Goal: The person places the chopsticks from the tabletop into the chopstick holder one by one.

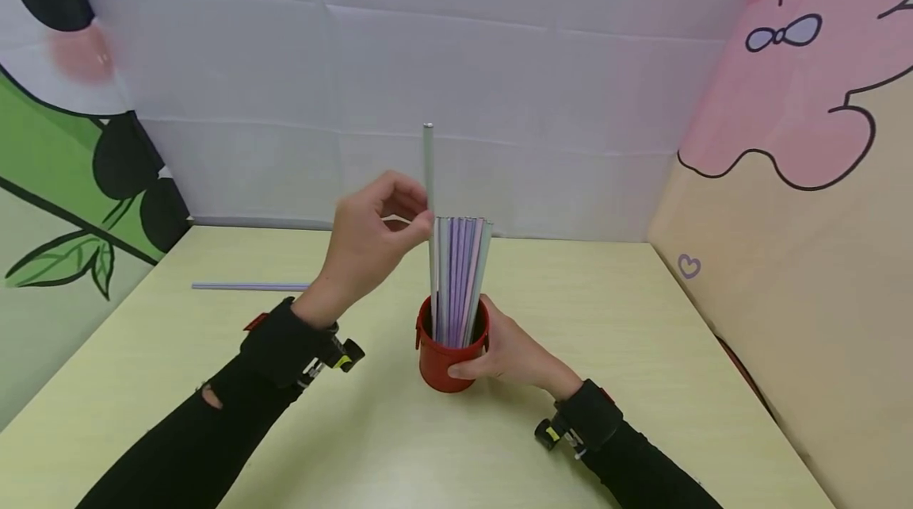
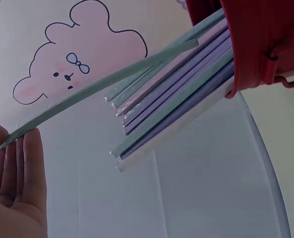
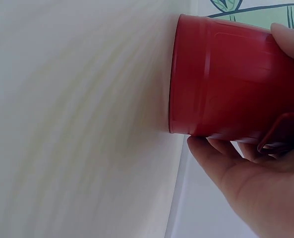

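My left hand (image 1: pixel 374 235) pinches a long pale green straw (image 1: pixel 429 164) between thumb and fingers, keeping it nearly upright beside a bundle of straws (image 1: pixel 456 271). In the left wrist view, the lower end of the green straw (image 2: pixel 117 77) stops short of the mouth of a small red bucket (image 2: pixel 256 44). The bundle stands inside that bucket in green, purple, pink and white, with shiny clear film at the tips. Around the right side of the red bucket (image 1: pixel 444 370), my right hand (image 1: pixel 517 350) grips the wall, thumb in front. The bucket stands upright on the table.
A single purple straw (image 1: pixel 246 286) lies flat on the pale wooden table (image 1: pixel 342 430) to the left, partly hidden behind my left wrist. A white cloth backdrop (image 1: pixel 456 81) rises at the table's back edge. Cartoon-printed panels (image 1: pixel 792 271) stand on both sides.
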Motion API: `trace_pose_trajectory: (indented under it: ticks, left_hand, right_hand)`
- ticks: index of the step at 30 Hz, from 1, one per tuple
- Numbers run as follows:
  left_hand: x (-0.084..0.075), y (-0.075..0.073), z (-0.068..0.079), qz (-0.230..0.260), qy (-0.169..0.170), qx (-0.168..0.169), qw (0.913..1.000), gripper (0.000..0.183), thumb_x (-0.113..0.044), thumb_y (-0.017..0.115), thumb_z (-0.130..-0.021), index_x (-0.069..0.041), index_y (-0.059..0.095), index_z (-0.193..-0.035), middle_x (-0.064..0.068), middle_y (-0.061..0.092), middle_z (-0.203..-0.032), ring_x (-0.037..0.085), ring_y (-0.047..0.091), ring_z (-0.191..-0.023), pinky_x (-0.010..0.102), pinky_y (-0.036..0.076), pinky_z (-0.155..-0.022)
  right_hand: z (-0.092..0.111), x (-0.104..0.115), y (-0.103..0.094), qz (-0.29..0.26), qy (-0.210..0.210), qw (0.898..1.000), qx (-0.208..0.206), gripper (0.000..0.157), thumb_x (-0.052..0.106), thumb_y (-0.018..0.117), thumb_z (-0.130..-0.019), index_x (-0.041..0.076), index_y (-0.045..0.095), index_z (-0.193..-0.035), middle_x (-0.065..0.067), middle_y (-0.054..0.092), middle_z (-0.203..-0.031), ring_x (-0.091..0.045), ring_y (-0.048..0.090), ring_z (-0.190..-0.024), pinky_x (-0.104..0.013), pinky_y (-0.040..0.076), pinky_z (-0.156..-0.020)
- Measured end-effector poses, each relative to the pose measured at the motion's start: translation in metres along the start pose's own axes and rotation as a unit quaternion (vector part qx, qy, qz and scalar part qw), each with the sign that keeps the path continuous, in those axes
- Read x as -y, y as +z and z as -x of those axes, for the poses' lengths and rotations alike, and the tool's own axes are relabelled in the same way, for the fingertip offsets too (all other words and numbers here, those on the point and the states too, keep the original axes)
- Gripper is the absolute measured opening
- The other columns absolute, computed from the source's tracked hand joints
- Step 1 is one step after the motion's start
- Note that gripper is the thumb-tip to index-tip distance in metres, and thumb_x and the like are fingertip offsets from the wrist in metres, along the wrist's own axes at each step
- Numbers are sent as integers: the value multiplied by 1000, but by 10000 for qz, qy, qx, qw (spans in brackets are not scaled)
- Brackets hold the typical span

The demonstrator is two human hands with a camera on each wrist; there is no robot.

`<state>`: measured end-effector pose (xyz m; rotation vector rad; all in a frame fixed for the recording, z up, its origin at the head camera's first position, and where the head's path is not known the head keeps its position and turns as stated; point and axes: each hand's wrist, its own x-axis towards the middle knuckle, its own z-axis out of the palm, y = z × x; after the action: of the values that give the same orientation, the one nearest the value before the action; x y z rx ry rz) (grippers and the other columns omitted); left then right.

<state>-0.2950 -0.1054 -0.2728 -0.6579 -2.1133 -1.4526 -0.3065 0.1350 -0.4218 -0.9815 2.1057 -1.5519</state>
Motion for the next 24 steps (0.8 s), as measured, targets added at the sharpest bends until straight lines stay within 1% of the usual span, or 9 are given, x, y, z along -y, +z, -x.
trace_pose_trajectory:
  ticks: [5,14,20,24]
  left_hand:
    - [4,13,3,93,-215,67,9997,14,-4,72,-95,-7,67,-108,4,74,-96,14,71,-85,26,63,-77]
    - [17,32,12,-138,-523,305,9981,14,-7,71,-95,-9,67,-108,4,73,-96,16,71,-86,32,64,-78]
    - [29,41,20,-257,-683,530,9959,13,-8,71,-96,-9,67,-108,4,73,-95,17,71,-87,36,65,-80]
    - [34,45,25,-373,-751,617,9946,14,-9,71,-96,-9,65,-108,4,73,-95,18,72,-87,35,64,-80]
  right_hand:
    - [0,0,0,65,4,10000,-4,91,12,90,-85,26,33,-155,4,57,-146,-17,59,-132,-39,51,-112]
    - [1,0,-1,20,80,10000,-42,92,13,90,-86,27,32,-156,4,57,-147,-18,58,-133,-39,51,-111]
    - [1,-1,-1,43,41,10000,-30,91,12,90,-86,26,33,-156,3,57,-146,-19,58,-133,-39,51,-112]
    - [1,0,-1,51,89,9999,-23,93,12,90,-86,27,31,-156,3,57,-147,-18,58,-133,-38,51,-112]
